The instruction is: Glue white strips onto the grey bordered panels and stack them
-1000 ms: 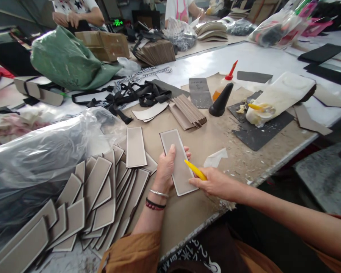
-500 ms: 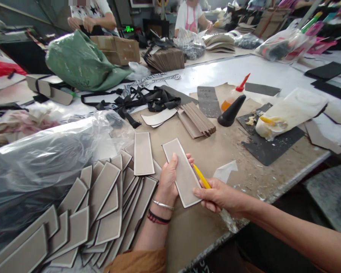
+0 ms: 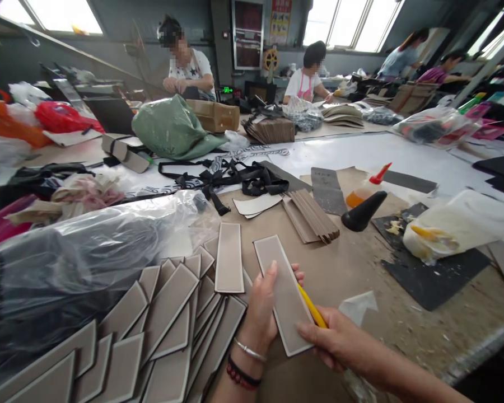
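Note:
My left hand [image 3: 264, 305] grips a flat taupe panel [image 3: 282, 291] with pale borders and dark edges, thumb on its face and fingertips showing past the far edge. At the panel's lower right corner my right hand [image 3: 340, 336] pinches it with the thumb on top. The same hand holds a slim yellow pointed tool [image 3: 312, 306] along the panel's right edge; its lower end is hidden in the fingers. Left of my hands lies a spread heap of similar panels [image 3: 168, 313], with one panel [image 3: 229, 263] lying upright at its upper end.
Behind the panel stand a bundle of taupe strips [image 3: 309, 215], a red-tipped bottle [image 3: 363, 190] and a black cone [image 3: 363, 211]. A cut white container [image 3: 462, 224] with glue-like residue rests at right. Clear plastic wrap [image 3: 88, 252] covers a dark roll at left. Co-workers sit across the table.
The view has tilted up, so the scene sits lower and more of the room shows. Both hands still hold the panel; the yellow tool's tip now lies closer against the panel's edge.

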Tool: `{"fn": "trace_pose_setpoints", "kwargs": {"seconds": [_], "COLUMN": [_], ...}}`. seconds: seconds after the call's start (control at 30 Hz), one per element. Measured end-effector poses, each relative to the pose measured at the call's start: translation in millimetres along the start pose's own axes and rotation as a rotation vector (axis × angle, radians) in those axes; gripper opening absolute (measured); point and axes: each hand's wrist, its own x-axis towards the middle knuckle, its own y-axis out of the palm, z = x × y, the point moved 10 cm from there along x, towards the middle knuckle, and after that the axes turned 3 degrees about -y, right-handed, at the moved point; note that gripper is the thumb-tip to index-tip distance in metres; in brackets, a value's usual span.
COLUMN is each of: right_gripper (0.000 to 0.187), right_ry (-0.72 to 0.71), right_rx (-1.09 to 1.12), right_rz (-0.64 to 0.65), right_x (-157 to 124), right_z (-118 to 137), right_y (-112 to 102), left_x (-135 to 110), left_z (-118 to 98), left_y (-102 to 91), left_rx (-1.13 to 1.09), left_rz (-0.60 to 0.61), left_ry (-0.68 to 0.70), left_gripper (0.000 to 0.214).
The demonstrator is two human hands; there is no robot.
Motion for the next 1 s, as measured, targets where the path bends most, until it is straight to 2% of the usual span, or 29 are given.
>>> {"fn": "trace_pose_setpoints", "kwargs": {"seconds": [0.13, 0.23, 0.43, 0.73, 0.9, 1.0], "right_gripper": [0.059, 0.058, 0.061, 0.058, 0.056, 0.054], "right_ry": [-0.012, -0.018, -0.019, 0.010, 0.054, 0.053], "right_rx": [0.067, 0.103, 0.075, -0.059, -0.075, -0.044], "right_rz": [-0.026, -0.014, -0.001, -0.041, -0.042, -0.036], "right_x": [1.7, 0.9, 2.1, 4.5, 3.4, 3.4], "right_z": [1.5, 2.8, 6.4, 5.5, 5.5, 8.8], "right_y": [-3.8, -1.7, 1.3, -3.7, -5.0, -5.5], "left_x": [-1.3, -1.7, -2.7, 1.3, 5.0, 5.7], "left_z": [11.7, 10.0, 0.4, 0.0, 2.2, 2.5], "left_y": [10.5, 15.3, 9.6, -0.2, -2.3, -2.4], "left_rx": [-0.075, -0.129, -0.091, 0.003, 0.050, 0.001], "left_rz": [0.115, 0.145, 0.054, 0.004, 0.032, 0.043], "left_ry": [-0.095, -0.073, 0.020, 0.041, 0.016, -0.018], "left_gripper": [0.043, 0.038, 0.036, 0.034, 0.031, 0.026]}}
